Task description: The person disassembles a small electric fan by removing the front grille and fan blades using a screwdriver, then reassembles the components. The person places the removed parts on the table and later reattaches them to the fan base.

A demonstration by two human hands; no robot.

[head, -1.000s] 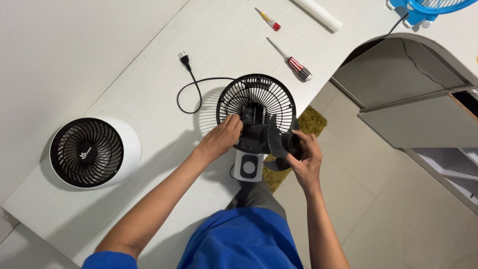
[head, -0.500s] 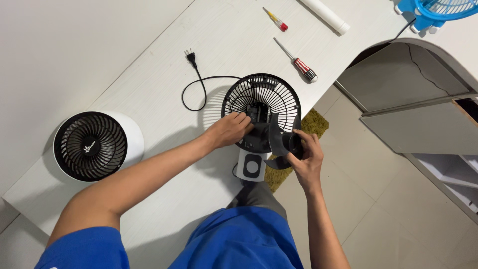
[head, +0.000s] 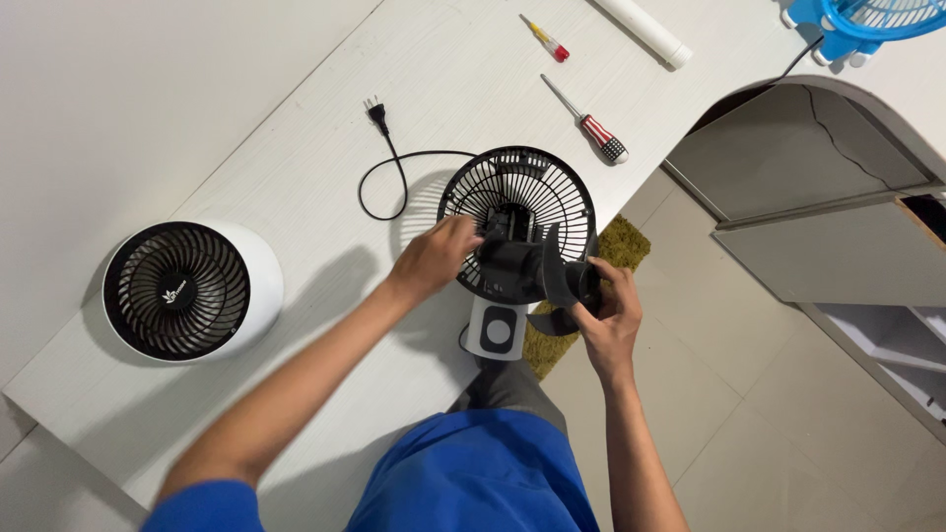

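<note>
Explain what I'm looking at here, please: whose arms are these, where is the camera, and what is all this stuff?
The camera sits on a person's head, looking down at their own bare arms. The left hand steadies a small black fan with its front grille off; the right hand grips the fan's black blade. The fan rests at the edge of a white table, its cord and plug lying loose. Also there: a round white fan, two screwdrivers, a white tube and a blue fan.
</note>
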